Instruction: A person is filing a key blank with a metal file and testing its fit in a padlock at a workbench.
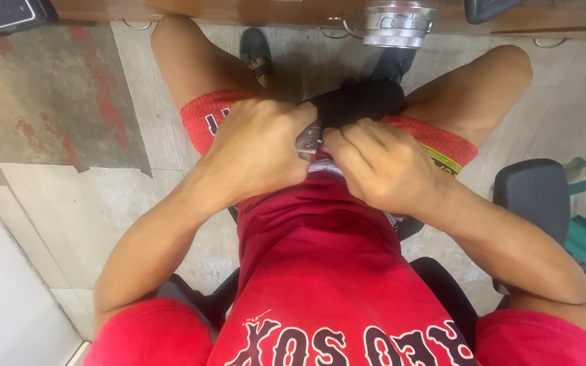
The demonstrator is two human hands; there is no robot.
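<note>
Left hand (256,152): curled, pinching small metal part (308,141) | Right hand (381,166): fingers pressed on black cloth (361,102) | Location: lap, between knees | Advice: keep grip steady, support part from both sides.

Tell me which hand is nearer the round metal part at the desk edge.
Right. The right hand lies almost straight below the round metal part; the left hand sits farther to the side. Both grip the black cloth on the lap.
</note>
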